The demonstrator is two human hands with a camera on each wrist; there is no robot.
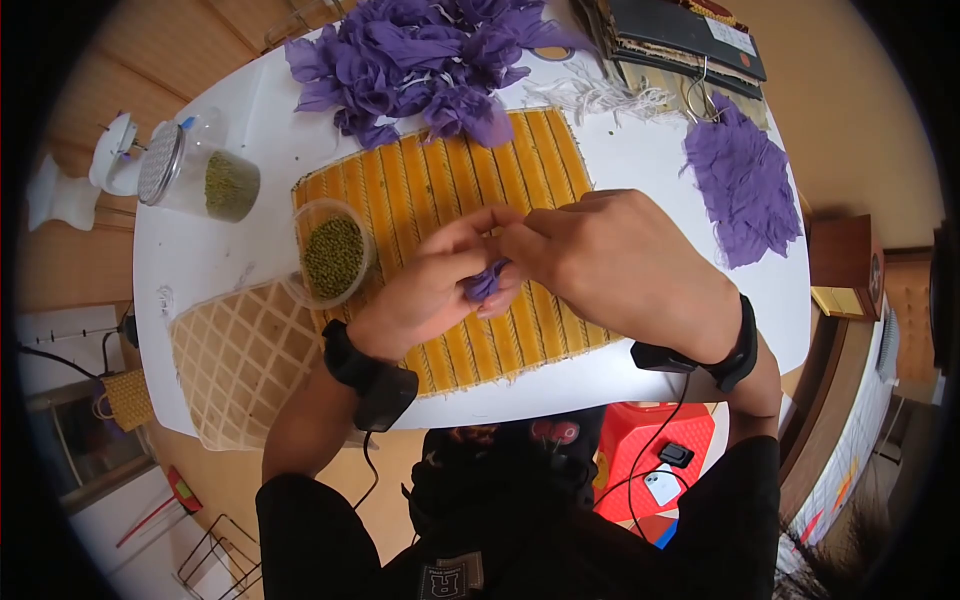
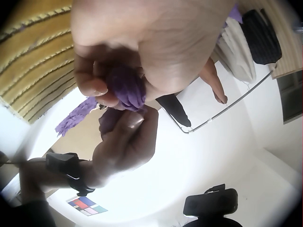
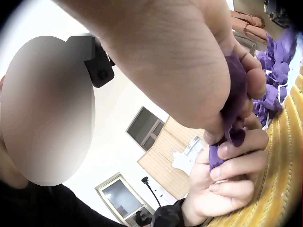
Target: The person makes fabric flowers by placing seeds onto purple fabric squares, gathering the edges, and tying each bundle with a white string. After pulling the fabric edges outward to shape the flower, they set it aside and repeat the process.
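Both hands meet over a yellow striped cloth mat (image 1: pixel 420 180), working a small piece of purple fabric (image 1: pixel 485 282). My left hand (image 1: pixel 430 295) grips its bunched, rounded part, and this purple bundle (image 2: pixel 127 87) pokes out between thumb and fingers in the left wrist view. Just beyond, my right hand (image 1: pixel 620 260) pinches the gathered end of the same fabric. In the right wrist view a loose fold of purple fabric (image 3: pixel 235 80) runs along the right palm. A clear tub of small green beans (image 1: pixel 333 250) stands at the mat's left, beside my left wrist.
A heap of crumpled purple fabric (image 1: pixel 410 70) lies at the back. White strings (image 1: pixel 610 97), scissors (image 1: pixel 697 95) and a flat ruffled purple piece (image 1: pixel 740 185) are to the right. Left are a lidded jar (image 1: pixel 205 175) of beans and a beige lattice cloth (image 1: pixel 245 360).
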